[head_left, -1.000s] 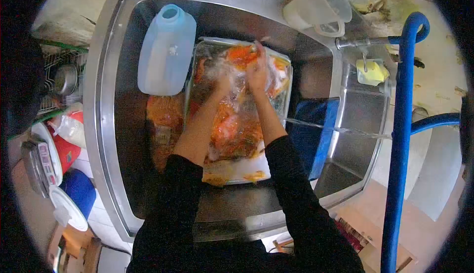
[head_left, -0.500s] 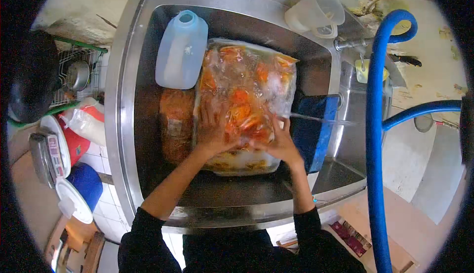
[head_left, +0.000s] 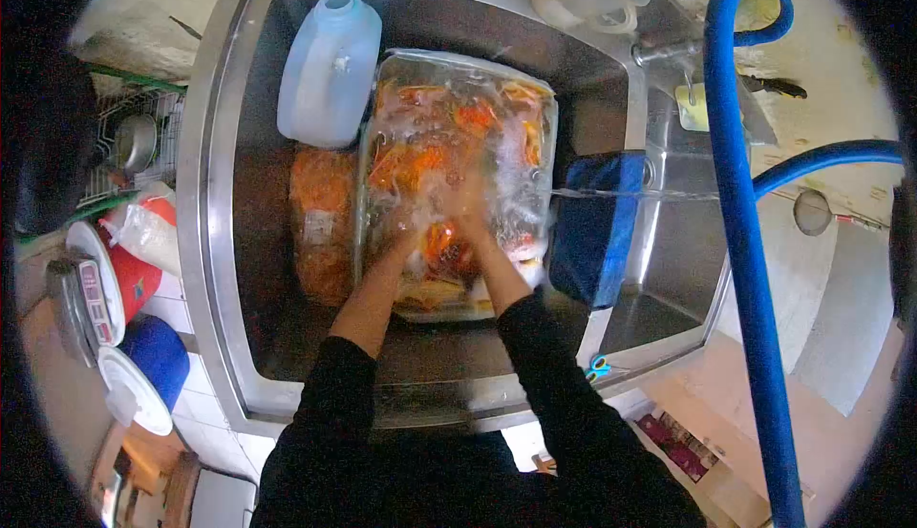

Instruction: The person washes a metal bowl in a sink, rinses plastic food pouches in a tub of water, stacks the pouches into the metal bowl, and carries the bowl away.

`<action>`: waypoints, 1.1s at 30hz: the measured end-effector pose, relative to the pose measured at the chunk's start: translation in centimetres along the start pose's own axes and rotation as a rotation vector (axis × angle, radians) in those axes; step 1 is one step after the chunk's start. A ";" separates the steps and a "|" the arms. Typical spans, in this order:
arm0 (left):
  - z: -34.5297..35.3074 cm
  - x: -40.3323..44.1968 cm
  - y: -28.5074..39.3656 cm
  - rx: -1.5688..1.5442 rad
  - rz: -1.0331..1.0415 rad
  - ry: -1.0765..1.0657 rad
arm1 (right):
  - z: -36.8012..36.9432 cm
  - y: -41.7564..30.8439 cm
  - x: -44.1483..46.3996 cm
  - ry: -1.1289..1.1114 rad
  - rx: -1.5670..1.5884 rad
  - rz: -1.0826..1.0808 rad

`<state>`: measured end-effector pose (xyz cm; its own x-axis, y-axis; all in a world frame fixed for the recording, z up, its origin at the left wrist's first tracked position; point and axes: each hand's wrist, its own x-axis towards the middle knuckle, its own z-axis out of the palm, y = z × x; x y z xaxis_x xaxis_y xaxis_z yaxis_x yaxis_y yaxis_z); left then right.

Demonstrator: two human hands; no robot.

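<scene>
A clear rectangular tub (head_left: 435,317) brims with churning water in the sink. Orange-red and yellowish pieces (head_left: 441,242) float in it; their exact kind does not show clearly. Both hands reach down into this water. My left hand (head_left: 409,222) is in the left-middle part, its fingers hidden under froth and pieces. My right hand (head_left: 470,201) lies close beside it, smeared by motion and water, so its finger shape is unclear. From the right, a thin water stream (head_left: 611,193) shoots across into the tub.
A bluish plastic jug (head_left: 330,74) and an orange-brown block-shaped pack (head_left: 322,227) stand left of the tub. Right are a dark blue container (head_left: 600,232) and a thick blue hose (head_left: 740,242). Blue-handled scissors (head_left: 597,368) lie on the sink's front edge (head_left: 382,416).
My right hand has moved left and farther into the tub, closer to my left hand. Both hands are deeper among the pieces, which have shifted. The whole view has shifted slightly.
</scene>
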<state>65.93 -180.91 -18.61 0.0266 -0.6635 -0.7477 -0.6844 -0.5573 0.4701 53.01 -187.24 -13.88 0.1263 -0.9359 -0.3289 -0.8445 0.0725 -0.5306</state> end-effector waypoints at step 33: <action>7.9 -3.0 2.4 -0.884 -0.074 0.085 | 4.1 4.5 -8.0 0.104 0.634 0.673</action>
<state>58.49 -176.31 -18.96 0.1263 -0.6259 -0.7696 0.1322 -0.7582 0.6384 50.28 -178.01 -16.81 -0.3598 -0.6522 -0.6672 -0.2768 0.7576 -0.5911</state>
